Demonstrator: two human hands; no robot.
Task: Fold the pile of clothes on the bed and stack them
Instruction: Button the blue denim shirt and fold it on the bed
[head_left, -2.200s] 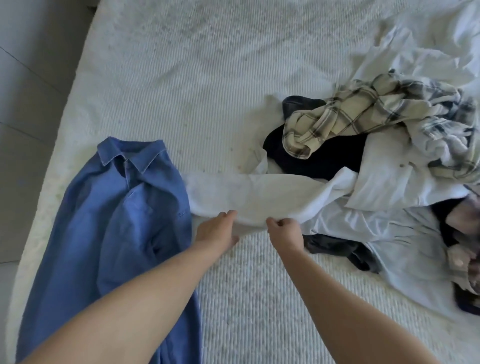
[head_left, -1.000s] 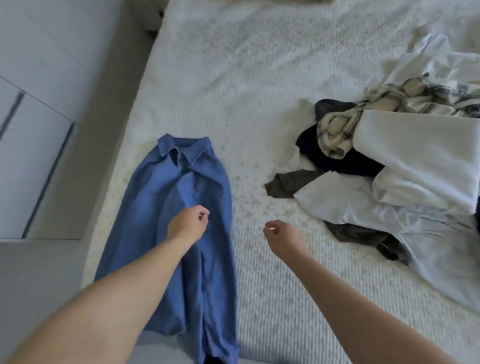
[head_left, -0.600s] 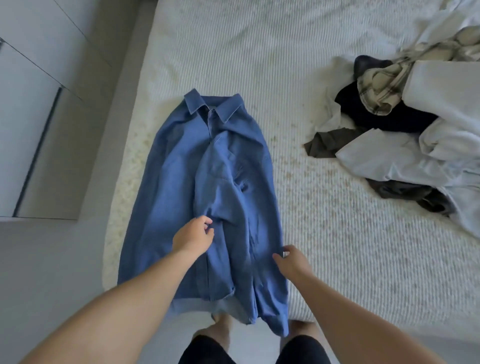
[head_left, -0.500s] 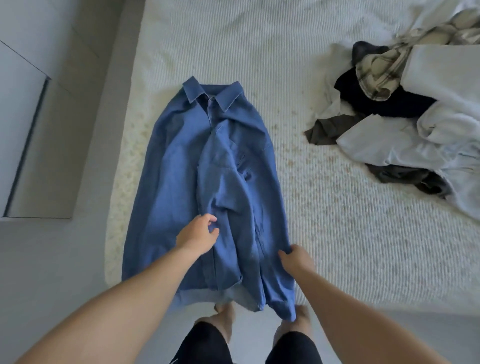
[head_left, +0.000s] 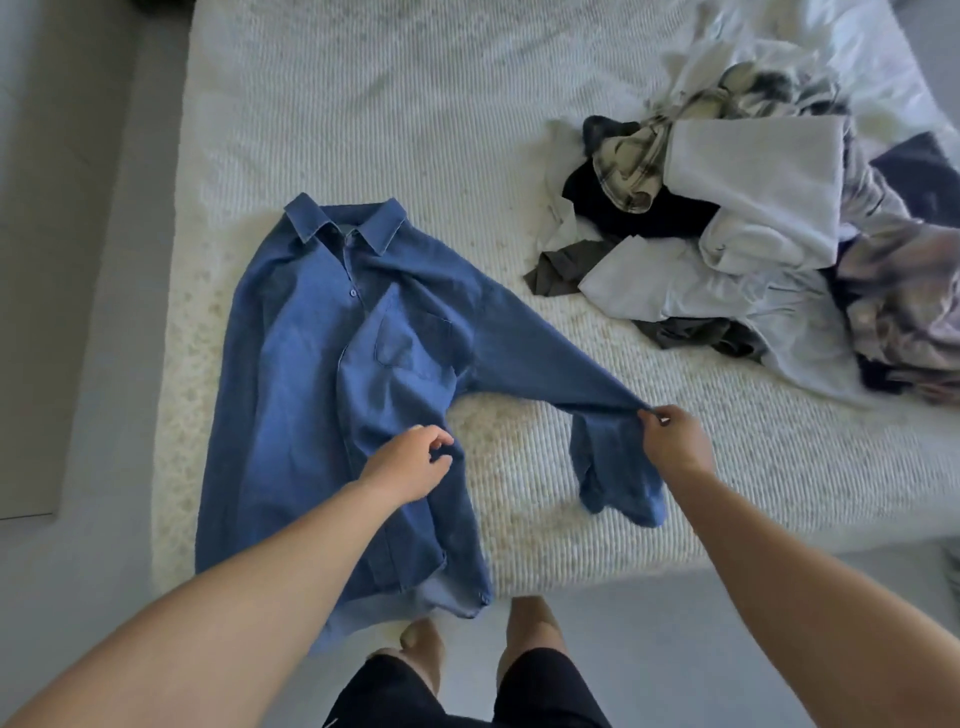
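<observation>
clothes pile (head_left: 769, 249): cut by right edge | left hand (head_left: 410, 465): grip on shirt (head_left: 311, 395) unclear
</observation>
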